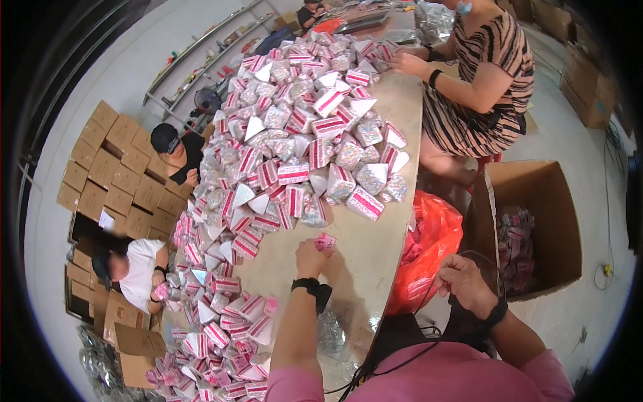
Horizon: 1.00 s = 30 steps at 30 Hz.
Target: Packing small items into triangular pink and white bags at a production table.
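Observation:
On the tan tabletop (365, 268), my left hand (309, 259) is closed round a small pink packet (326, 242); its exact kind is hard to make out. Beyond and to the left lies a large heap of shiny wrapped packs (293, 174), many wedge-shaped, with white sides and pink stripes. Past the table's right edge, my right hand (462, 285) is raised with its fingers pinched together. A thin dark line runs down beside those fingers, and what they hold is too fine to tell. Below and left of it hangs a red plastic bag (429, 244) with pink pieces inside.
An open cardboard box (536, 231) holding pink packs stands right of the bag. Across the table sits a person in a striped dress (492, 74). Two more people work along the left side, before stacked cartons (124, 174). Clear plastic film (333, 333) lies near my left forearm.

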{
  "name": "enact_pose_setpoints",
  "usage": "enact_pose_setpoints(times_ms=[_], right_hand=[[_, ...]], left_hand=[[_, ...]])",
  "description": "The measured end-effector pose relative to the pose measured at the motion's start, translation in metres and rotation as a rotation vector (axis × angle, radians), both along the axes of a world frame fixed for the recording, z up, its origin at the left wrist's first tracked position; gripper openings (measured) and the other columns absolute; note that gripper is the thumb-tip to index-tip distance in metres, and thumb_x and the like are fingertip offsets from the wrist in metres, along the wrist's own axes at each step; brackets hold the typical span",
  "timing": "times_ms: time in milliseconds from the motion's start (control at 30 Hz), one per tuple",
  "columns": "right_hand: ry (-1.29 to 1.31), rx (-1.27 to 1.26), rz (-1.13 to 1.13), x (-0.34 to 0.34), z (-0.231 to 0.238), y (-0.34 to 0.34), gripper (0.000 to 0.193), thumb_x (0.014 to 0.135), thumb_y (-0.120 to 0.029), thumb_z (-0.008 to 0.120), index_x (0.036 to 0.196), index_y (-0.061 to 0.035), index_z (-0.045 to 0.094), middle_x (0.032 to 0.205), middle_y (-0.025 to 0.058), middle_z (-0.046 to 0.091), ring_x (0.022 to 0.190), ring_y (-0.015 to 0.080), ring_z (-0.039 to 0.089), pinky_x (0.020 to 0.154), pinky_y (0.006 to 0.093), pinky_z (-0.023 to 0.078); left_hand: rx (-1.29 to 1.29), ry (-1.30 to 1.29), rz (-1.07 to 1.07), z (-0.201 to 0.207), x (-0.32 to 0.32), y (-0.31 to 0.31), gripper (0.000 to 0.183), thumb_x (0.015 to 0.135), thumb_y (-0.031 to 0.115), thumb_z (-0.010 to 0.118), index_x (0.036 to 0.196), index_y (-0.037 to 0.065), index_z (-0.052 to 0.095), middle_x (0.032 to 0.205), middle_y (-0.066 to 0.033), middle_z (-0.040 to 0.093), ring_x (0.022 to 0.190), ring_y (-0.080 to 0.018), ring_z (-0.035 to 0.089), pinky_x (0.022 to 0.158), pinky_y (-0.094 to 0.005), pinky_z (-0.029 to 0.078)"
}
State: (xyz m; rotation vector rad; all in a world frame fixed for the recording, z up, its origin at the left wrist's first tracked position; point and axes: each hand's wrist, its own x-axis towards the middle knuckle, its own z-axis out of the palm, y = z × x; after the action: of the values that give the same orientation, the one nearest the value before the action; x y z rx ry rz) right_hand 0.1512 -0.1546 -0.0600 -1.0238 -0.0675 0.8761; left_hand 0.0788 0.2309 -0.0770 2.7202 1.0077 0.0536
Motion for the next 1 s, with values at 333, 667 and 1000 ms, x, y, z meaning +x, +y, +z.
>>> enact_pose_setpoints(times_ms=[333,667,1000], right_hand=[[-0.073,-0.117,-0.01,-0.003,-0.006,0.005,0.004,0.086,-0.005,0.055,0.082,-0.0046,0.054,0.071,0.0063,0.06,0.055,0.0144,0.057,0.051,0.0244,0.046],[-0.207,0.099,0.004,-0.019,0.034,0.033,0.004,0.085,-0.002,0.058,0.083,-0.0026,0.054,0.073,0.0056,0.061,0.058,0.0113,0.058,0.052,0.023,0.048],[0.061,0.269,0.031,-0.05,0.048,0.048,0.005,0.088,-0.009,0.06,0.091,-0.0053,0.058,0.087,0.0047,0.063,0.077,0.0121,0.06,0.066,0.0253,0.047]], left_hand=[[-0.124,-0.233,0.019,0.037,-0.022,0.016,0.047,0.068,0.031,0.073,0.096,-0.004,0.059,0.082,-0.0163,0.064,0.083,-0.0321,0.063,0.072,-0.0394,0.05],[-1.745,-0.976,0.031,0.11,-0.061,-0.113,0.043,0.081,0.016,0.067,0.117,0.0,0.049,0.111,-0.0088,0.057,0.103,-0.0214,0.057,0.09,-0.0354,0.048],[-1.852,-0.944,-0.134,0.108,-0.076,-0.192,0.065,0.075,0.004,0.07,0.132,0.002,0.04,0.127,-0.0131,0.052,0.119,-0.0272,0.05,0.102,-0.0406,0.041]])
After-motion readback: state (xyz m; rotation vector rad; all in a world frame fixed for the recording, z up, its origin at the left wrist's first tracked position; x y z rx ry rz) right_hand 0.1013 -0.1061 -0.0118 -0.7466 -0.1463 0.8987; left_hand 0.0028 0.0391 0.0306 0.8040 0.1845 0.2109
